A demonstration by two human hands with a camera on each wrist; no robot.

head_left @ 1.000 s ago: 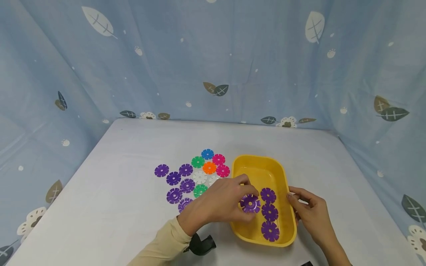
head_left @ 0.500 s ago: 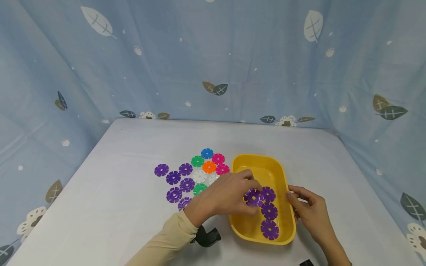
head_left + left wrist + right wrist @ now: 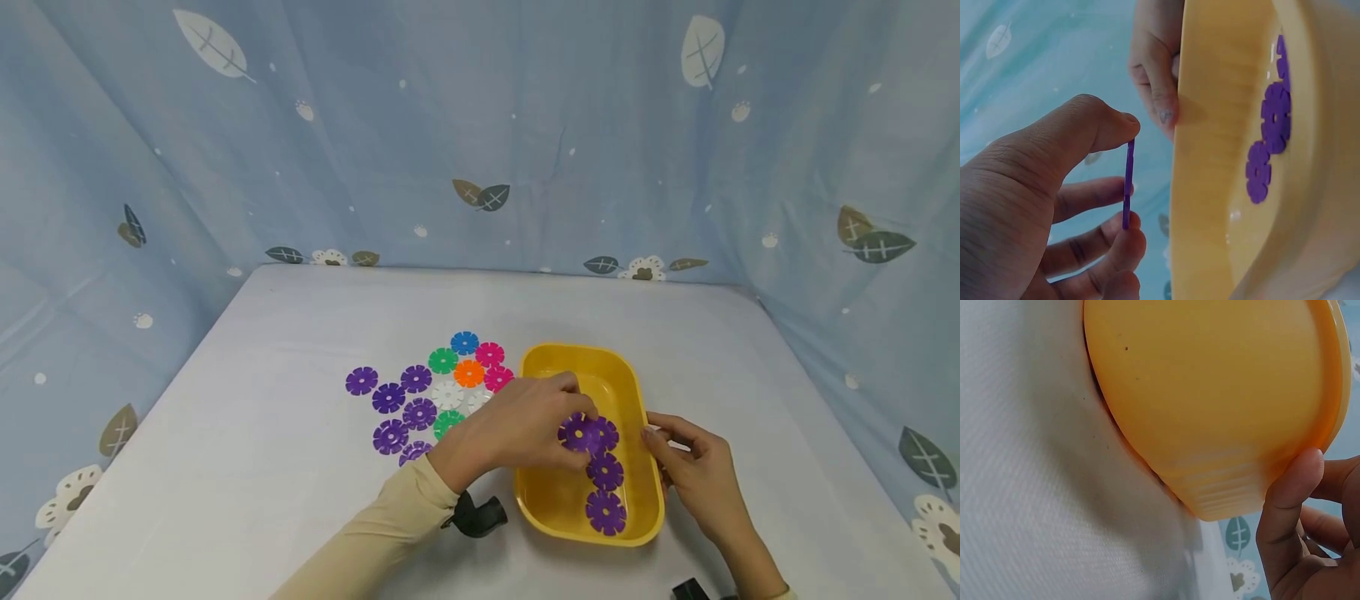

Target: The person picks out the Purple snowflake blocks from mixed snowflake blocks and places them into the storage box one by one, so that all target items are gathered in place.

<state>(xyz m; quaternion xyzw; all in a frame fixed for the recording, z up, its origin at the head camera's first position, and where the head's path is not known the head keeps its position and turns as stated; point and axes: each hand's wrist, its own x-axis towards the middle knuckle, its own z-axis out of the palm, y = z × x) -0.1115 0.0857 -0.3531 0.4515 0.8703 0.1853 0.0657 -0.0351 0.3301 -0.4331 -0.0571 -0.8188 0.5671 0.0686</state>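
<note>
In the head view my left hand (image 3: 517, 423) hangs over a yellow plastic tub (image 3: 551, 504). Between thumb and fingertips it pinches a purple snowflake disc (image 3: 574, 432) by its edges; the left wrist view shows that disc (image 3: 1127, 181) edge-on, held beside the tub's wall. Three more purple discs (image 3: 606, 512) lie in a column along the right side of the tub's floor, the far one partly overlapped by the held disc. My right hand (image 3: 703, 471) grips the tub's right rim, thumb on one side and fingers on the other, as the right wrist view confirms with the thumb (image 3: 1294, 481) against the yellow wall.
Left of the tub, several loose discs lie on the white table (image 3: 225, 467): purple ones (image 3: 388, 397), green (image 3: 443, 361), blue (image 3: 464, 342), orange (image 3: 468, 373), pink (image 3: 490, 354) and white (image 3: 447, 395). Some sit partly behind my left hand. A blue leaf-print curtain (image 3: 337, 142) surrounds the table.
My left hand has moved right across the tub with the purple disc, which now overlaps the far disc in the head view. The right hand keeps its grip on the rim.
</note>
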